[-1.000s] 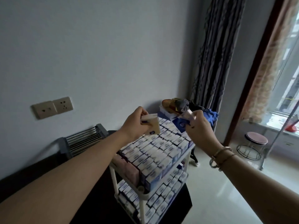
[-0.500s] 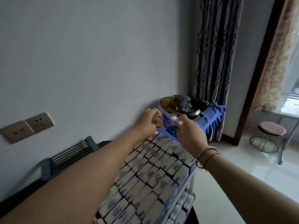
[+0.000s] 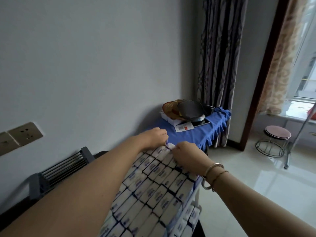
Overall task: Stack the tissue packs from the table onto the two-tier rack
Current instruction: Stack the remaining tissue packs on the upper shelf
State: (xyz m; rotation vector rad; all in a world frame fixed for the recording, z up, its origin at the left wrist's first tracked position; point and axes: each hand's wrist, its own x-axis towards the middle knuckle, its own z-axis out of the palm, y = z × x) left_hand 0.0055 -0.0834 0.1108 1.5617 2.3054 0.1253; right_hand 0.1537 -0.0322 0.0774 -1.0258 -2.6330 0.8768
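Now lowered from mid-air onto rack's [image 3: 196, 190] far end. Placing step: left hand [image 3: 153, 136] and right hand [image 3: 186, 154] curled, pinching pack [image 3: 169, 145] between fingertips, atop packed rows [image 3: 153, 182]. Next, probably: press flush, release.

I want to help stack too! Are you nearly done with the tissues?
Nearly, it seems. Done: the rack's top tier is covered in packs, and more show on the lower tier. In hand: the left hand and right hand are fitting a pack at the far end. Left: can't tell; the table isn't in view.
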